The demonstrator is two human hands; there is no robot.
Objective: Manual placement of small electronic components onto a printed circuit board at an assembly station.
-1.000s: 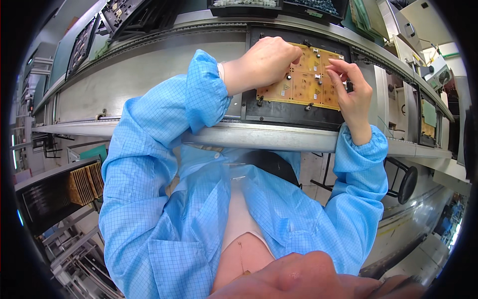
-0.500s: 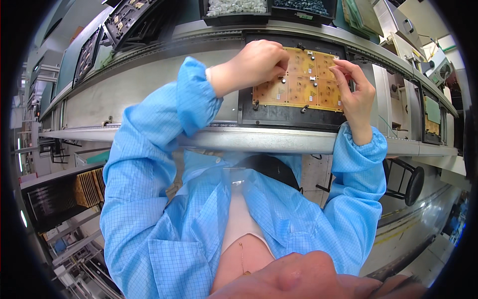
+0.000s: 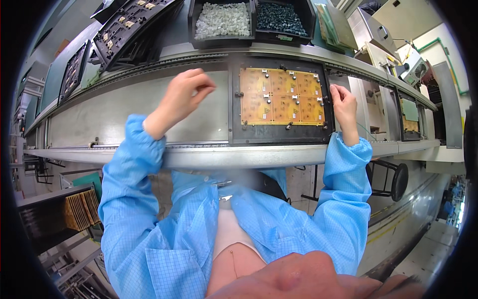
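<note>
**Yellow circuit-board panel [image 3: 282, 110] seated in black carrier frame [image 3: 279, 134], one hand to each side**

Left hand [image 3: 183, 94]: above the bare metal bed [image 3: 114, 112], well to the left of the panel. Fingers bent, thumb toward the index finger; cannot tell whether the fingertips meet or pinch a small part.

Right hand [image 3: 344, 105]: at the carrier's right border, thumb and index tips near each other. Contact with the frame cannot be made out, nor whether anything lies between the tips.

Panel: flat inside the carrier, six sections in two rows of three. Each section bears a small white component with a dark round one near it. Dark retaining knobs [image 3: 288, 126] stand around the panel edge.

Carrier: lies across the conveyor line, behind the silver front rail [image 3: 249, 157].

Beyond the far rail: two black bins side by side, the left bin [image 3: 222, 44] holding white parts, the right bin [image 3: 298, 40] dark bluish parts. Black fixture trays [image 3: 119, 40] lean at upper left; green sheets [image 3: 326, 27] stand to the right of the bins.

Periphery: rack of upright boards [image 3: 82, 209] at lower left; black round-seated stool [image 3: 400, 182] at right. Both sleeves light blue, checked.
</note>
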